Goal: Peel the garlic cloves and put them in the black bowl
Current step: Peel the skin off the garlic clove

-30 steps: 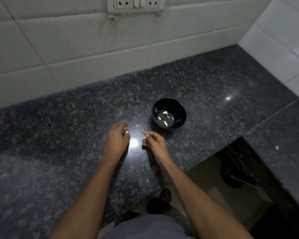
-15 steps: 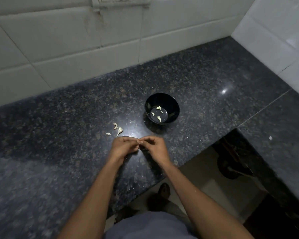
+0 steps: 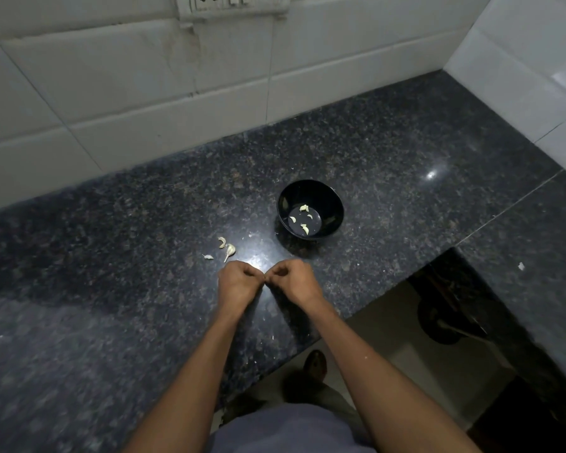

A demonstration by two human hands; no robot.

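Note:
A black bowl (image 3: 310,209) stands on the dark granite counter (image 3: 406,165) and holds several peeled garlic cloves (image 3: 304,228). Left of it lie unpeeled garlic cloves (image 3: 229,249) and a scrap of skin (image 3: 208,256). My left hand (image 3: 239,282) and my right hand (image 3: 294,281) meet fingertip to fingertip just in front of the bowl, fingers curled and pinching something small between them. The thing they pinch is hidden by the fingers; it is most likely a garlic clove.
White wall tiles rise behind and to the right, with a socket plate (image 3: 232,4) at the top. The counter's front edge (image 3: 356,315) runs diagonally just under my hands, with the floor and a foot (image 3: 315,364) below.
My hands came together from a small gap, drew back toward me and now touch at the fingertips. The left hand left the cloves on the counter, which now lie uncovered.

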